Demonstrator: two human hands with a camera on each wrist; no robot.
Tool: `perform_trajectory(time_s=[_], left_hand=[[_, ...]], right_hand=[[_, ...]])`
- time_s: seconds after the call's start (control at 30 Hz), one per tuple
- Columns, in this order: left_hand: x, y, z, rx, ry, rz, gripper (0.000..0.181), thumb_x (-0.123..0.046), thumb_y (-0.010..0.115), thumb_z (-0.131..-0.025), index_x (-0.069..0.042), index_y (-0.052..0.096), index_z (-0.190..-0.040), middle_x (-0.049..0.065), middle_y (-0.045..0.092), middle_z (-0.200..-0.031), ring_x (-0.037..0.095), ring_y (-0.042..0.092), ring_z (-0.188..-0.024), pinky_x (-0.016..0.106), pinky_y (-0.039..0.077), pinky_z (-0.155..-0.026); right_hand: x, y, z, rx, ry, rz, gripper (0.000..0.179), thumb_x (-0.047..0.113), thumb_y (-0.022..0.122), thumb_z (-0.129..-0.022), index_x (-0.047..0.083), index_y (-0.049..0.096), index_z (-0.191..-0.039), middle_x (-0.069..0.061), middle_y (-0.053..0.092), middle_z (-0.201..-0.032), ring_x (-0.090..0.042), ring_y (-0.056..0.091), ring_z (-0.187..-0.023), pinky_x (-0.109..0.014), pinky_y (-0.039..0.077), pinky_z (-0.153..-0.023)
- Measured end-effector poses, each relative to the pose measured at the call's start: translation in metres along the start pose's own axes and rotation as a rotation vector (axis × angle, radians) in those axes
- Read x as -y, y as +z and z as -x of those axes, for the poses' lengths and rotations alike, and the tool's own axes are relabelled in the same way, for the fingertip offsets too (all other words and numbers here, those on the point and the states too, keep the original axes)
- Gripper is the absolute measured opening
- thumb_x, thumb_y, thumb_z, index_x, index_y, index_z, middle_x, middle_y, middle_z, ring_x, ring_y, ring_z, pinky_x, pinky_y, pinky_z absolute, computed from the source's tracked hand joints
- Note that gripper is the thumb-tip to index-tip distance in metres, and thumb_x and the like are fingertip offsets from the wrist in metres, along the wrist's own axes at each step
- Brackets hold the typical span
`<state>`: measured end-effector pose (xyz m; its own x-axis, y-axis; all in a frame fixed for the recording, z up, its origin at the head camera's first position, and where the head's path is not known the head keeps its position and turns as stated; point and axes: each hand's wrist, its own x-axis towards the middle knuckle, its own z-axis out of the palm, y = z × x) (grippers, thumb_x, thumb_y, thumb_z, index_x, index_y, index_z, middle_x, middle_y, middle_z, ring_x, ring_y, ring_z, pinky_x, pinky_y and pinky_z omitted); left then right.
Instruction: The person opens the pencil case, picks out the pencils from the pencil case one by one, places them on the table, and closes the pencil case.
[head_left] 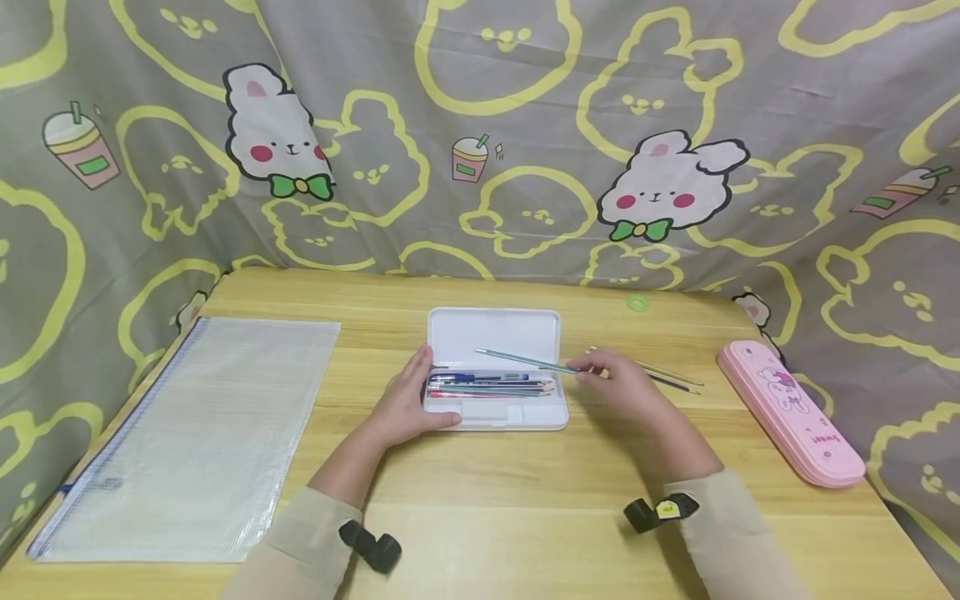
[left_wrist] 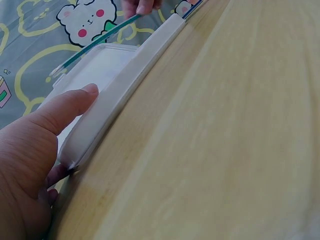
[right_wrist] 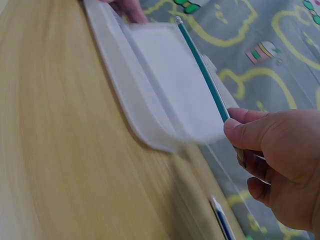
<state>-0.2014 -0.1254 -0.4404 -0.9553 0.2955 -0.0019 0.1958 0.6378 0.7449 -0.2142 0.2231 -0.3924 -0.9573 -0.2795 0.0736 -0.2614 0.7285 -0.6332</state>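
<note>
A white pencil case (head_left: 555,414) lies with its lid raised, holding several pencils and pens (head_left: 487,386) and a white eraser (head_left: 483,412). My left hand (head_left: 405,404) grips its left end, the thumb on the front edge and the fingers along the side. In my right hand (head_left: 615,379) a teal pencil (right_wrist: 202,67) is pinched near its dark tip. The pencil's other end points left, above the case by the raised lid (head_left: 495,329). Behind that hand, two more pencils (head_left: 675,382) lie on the table, partly hidden.
A clear mesh zip pouch (head_left: 187,433) lies flat on the left of the wooden table (head_left: 480,517). At the right is a closed pink pencil case (head_left: 791,412). A small green ring (head_left: 637,302) sits near the back edge, before a patterned curtain (head_left: 525,233).
</note>
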Motion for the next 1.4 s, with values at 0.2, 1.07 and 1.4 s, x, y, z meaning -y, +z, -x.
perform_trajectory(time_s=[0.2,1.07,1.4], left_hand=[[-0.001,-0.001,0.0,0.005,-0.009,0.003,0.122,-0.047,0.083,-0.071,-0.007,0.008,-0.158,0.009,0.003,-0.167,0.04,0.009,-0.151,0.059,0.015,-0.121],[-0.002,0.0,0.001,0.008,-0.017,0.003,0.122,-0.046,0.083,-0.071,-0.008,0.007,-0.158,0.01,0.003,-0.167,0.041,0.009,-0.151,0.059,0.015,-0.121],[-0.004,0.0,0.001,0.012,-0.02,0.007,0.122,-0.046,0.083,-0.071,-0.008,0.007,-0.158,0.009,0.002,-0.167,0.04,0.008,-0.151,0.059,0.014,-0.121]], right_hand=[[-0.027,-0.025,0.023,-0.039,0.068,0.051,0.023,0.013,0.06,-0.097,0.006,0.069,-0.116,-0.012,0.066,-0.105,-0.021,0.055,-0.09,-0.028,0.045,-0.069],[-0.109,-0.047,0.056,-0.135,0.203,0.222,0.022,0.006,0.058,-0.096,-0.005,0.068,-0.111,-0.032,0.062,-0.115,-0.051,0.055,-0.111,-0.061,0.043,-0.095],[-0.11,-0.047,0.056,-0.123,0.222,0.246,0.021,0.007,0.057,-0.096,-0.003,0.069,-0.11,-0.031,0.062,-0.117,-0.05,0.054,-0.114,-0.061,0.042,-0.098]])
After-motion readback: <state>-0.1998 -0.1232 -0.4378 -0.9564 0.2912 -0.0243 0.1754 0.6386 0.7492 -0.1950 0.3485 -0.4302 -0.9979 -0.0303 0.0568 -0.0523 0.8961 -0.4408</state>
